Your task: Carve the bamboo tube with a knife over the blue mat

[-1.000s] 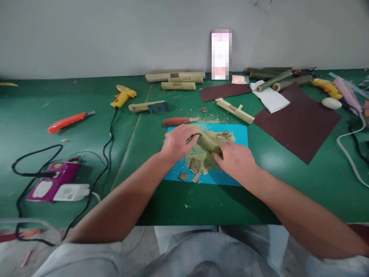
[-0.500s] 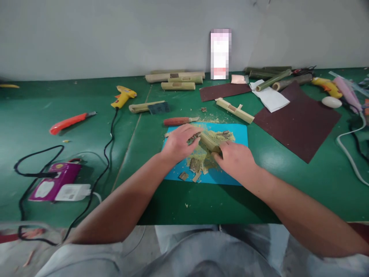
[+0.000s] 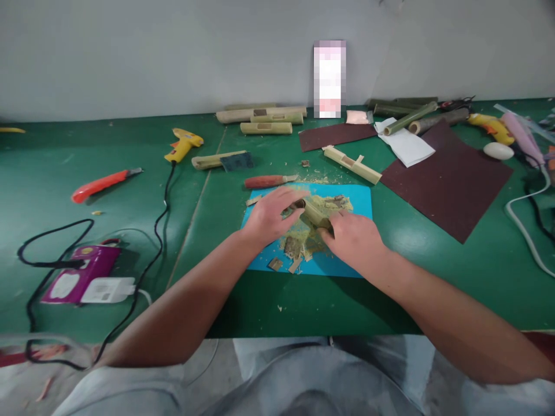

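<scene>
A short bamboo tube [image 3: 315,214] is held at a slant over a blue sheet [image 3: 355,199] covered in sawdust and chips. My right hand [image 3: 353,237] grips its lower right end, with fingers on top and thumb beneath. My left hand [image 3: 271,216] curls its thumb and fingers around the upper left end, where a dark round opening shows. Whether anything else sits inside the left fingers is hidden. Just beyond the left hand lies a carving knife [image 3: 266,181] with a red-brown handle. Bark-like scraps [image 3: 293,247] lie below the tube.
Several cut bamboo pieces [image 3: 266,128] lie by the wall, and a notched one [image 3: 352,164] nearer. At left are a yellow glue gun [image 3: 184,144], a red utility knife [image 3: 102,185] and a purple box [image 3: 97,268] with cables. Brown sheets [image 3: 451,190] lie at right; a phone [image 3: 329,81] leans upright.
My left fingers have shifted slightly at the tube's upper end, uncovering more of its dark opening. The right hand keeps its grip. The whole view has moved slightly.
</scene>
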Action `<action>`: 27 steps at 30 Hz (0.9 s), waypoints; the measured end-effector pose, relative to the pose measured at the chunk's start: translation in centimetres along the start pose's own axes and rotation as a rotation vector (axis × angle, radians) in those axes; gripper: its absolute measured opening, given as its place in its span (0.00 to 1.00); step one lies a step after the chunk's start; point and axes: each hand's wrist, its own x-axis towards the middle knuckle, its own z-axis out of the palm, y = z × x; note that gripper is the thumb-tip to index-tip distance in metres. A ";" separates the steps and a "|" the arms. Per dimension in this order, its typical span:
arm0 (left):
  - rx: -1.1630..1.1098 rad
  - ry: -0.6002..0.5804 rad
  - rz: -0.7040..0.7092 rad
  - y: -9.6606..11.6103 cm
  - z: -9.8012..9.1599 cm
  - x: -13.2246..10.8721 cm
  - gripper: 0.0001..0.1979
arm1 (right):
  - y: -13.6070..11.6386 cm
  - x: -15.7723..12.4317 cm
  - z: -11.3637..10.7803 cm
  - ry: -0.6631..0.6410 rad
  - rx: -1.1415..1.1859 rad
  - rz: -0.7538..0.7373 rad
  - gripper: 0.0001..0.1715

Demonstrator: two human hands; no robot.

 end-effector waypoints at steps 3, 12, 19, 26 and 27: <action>-0.014 0.018 -0.059 0.4 0.0 -0.1 0.15 | 0.0 0.0 0.0 -0.003 -0.003 -0.006 0.15; -0.093 0.061 -0.184 1.3 -0.2 -0.4 0.10 | 0.2 -0.1 0.2 0.034 -0.010 -0.015 0.16; -0.312 0.136 -0.220 2.4 0.4 -0.7 0.14 | 0.6 -0.1 0.7 0.321 0.112 -0.180 0.25; -0.544 0.059 -0.318 4.1 0.7 -1.0 0.20 | 0.9 -0.1 1.0 0.331 0.289 -0.308 0.21; -0.590 0.061 -0.330 4.1 0.7 -1.0 0.20 | 1.0 -0.1 1.0 0.339 0.303 -0.306 0.20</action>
